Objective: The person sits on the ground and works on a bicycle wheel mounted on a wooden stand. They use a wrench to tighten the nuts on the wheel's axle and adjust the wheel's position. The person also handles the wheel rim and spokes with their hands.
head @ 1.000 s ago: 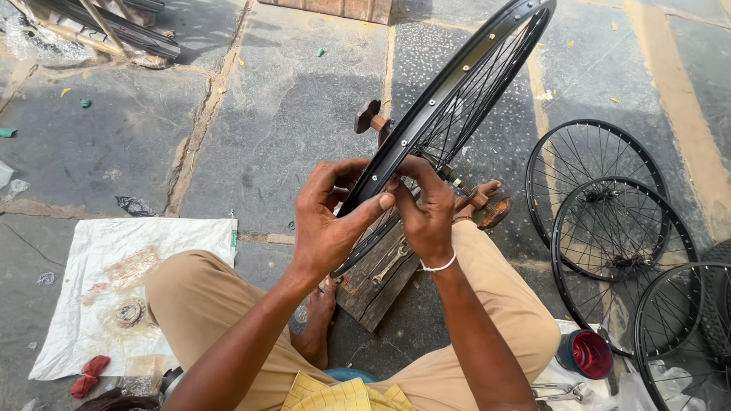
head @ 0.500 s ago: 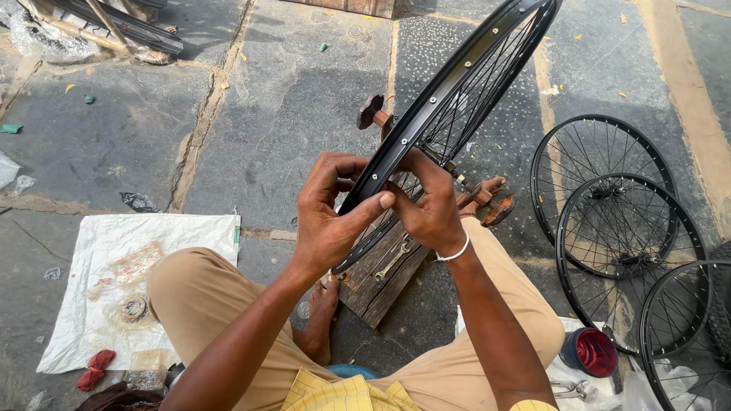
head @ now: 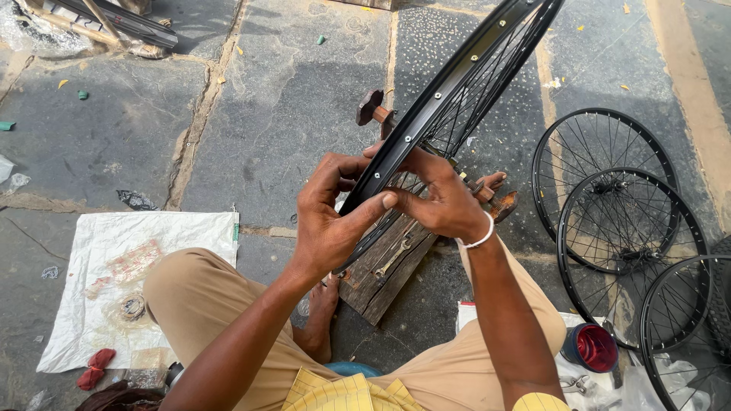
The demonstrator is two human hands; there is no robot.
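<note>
The black wheel rim [head: 457, 84] stands tilted over a wooden block [head: 384, 274] on the stone floor [head: 289, 99]. The left hand [head: 327, 221] and right hand [head: 438, 198] both grip its lower edge, thumbs pressed against the rim. Three spoked wheels [head: 609, 198] lie well apart, on the right.

Black spoked wheel rim [head: 457, 84], tilted upright over a wooden block [head: 388, 266]
</note>
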